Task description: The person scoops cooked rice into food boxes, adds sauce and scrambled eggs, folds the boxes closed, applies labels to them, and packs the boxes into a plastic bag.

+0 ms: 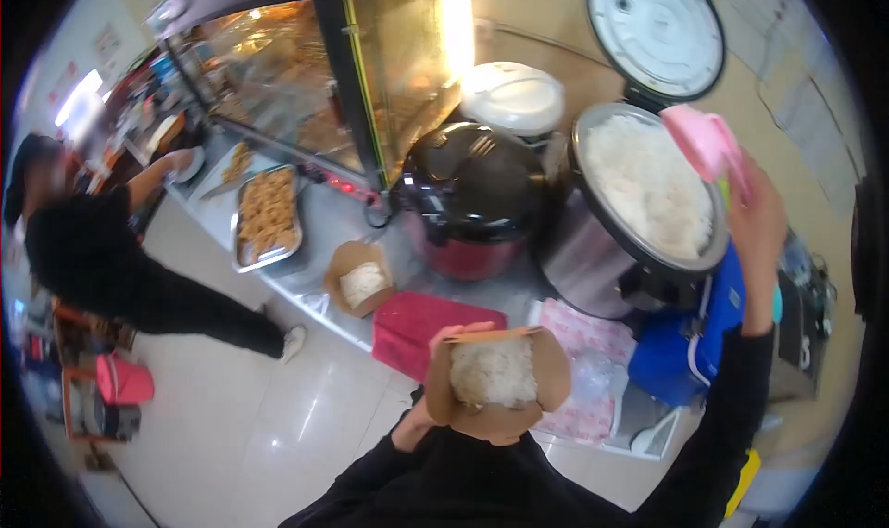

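Observation:
My left hand holds an open brown cardboard box from its left side and below, with white rice inside. At the right, my right hand is raised beside the large open cooker, its fingers closed round a pink scoop. The scoop is over the cooker's upper right rim. White rice fills the cooker nearly to its rim. A second open box with rice stands on the metal counter, left of a red cloth.
A dark lidded cooker stands left of the open one, below a lit glass display case. A metal tray of brown food lies at the counter's edge. A person in black stands at the left. A blue container is at right.

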`<move>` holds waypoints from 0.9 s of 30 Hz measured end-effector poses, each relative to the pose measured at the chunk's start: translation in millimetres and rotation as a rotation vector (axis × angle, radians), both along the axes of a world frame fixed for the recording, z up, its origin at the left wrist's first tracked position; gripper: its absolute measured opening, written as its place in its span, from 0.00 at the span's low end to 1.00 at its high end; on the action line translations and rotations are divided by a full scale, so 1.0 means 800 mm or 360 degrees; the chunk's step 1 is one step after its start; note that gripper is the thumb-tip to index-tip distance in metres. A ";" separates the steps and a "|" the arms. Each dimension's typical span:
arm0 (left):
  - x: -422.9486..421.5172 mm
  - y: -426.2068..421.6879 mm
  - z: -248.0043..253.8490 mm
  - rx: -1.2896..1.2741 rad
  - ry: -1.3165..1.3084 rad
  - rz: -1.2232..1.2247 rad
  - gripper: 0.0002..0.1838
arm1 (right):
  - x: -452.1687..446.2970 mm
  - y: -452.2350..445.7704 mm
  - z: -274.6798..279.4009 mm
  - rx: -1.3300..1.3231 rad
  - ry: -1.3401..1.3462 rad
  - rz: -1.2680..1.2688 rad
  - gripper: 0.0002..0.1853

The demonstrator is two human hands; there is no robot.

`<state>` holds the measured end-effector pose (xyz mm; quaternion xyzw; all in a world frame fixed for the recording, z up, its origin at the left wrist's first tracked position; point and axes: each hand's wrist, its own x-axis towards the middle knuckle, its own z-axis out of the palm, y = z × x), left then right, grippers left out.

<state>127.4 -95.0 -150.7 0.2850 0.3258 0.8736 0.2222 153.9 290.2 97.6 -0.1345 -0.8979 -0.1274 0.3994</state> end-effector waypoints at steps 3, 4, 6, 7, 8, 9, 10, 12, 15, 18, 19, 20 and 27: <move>0.014 -0.036 -0.015 -0.0240 -0.0043 0.0165 0.58 | -0.018 -0.036 0.030 -0.0762 -0.0051 0.0303 0.16; 0.019 -0.058 -0.021 -0.0380 -0.0105 0.0244 0.57 | -0.020 -0.056 0.034 -0.1132 -0.0142 0.0335 0.16; 0.028 -0.111 -0.044 -0.0715 -0.0266 0.0483 0.57 | -0.023 -0.098 0.019 -0.1665 -0.0177 0.0536 0.16; 0.027 -0.140 -0.059 -0.0892 -0.0351 0.0622 0.57 | -0.022 -0.124 0.010 -0.1932 -0.0189 0.0622 0.16; 0.023 -0.172 -0.073 -0.1051 -0.0397 0.0784 0.56 | -0.022 -0.160 -0.003 -0.2165 -0.0245 0.0605 0.16; 0.013 -0.204 -0.089 -0.1213 -0.0444 0.0935 0.56 | -0.024 -0.194 -0.019 -0.2390 -0.0304 0.0573 0.16; -0.004 -0.235 -0.108 -0.1352 -0.0449 0.1089 0.56 | -0.035 -0.215 -0.049 -0.2074 -0.0430 0.0813 0.18; -0.048 -0.283 -0.140 -0.1523 -0.0305 0.1355 0.56 | -0.074 -0.269 -0.122 -0.1721 -0.0504 0.1097 0.20; -0.121 -0.316 -0.178 -0.1536 -0.0006 0.1599 0.54 | -0.133 -0.370 -0.214 -0.1804 -0.0440 0.1023 0.16; -0.176 -0.302 -0.173 -0.1535 0.0204 0.1696 0.55 | -0.194 -0.433 -0.300 -0.1735 -0.0461 0.0738 0.17; -0.188 -0.293 -0.171 -0.1523 0.0239 0.1685 0.53 | -0.209 -0.449 -0.323 -0.1691 -0.0465 0.0640 0.18; -0.198 -0.287 -0.172 -0.1512 0.0282 0.1671 0.52 | -0.221 -0.460 -0.340 -0.1650 -0.0460 0.0542 0.19; -0.213 -0.278 -0.222 -0.2161 0.0511 0.1559 0.59 | -0.237 -0.472 -0.373 -0.1575 -0.0610 0.0143 0.22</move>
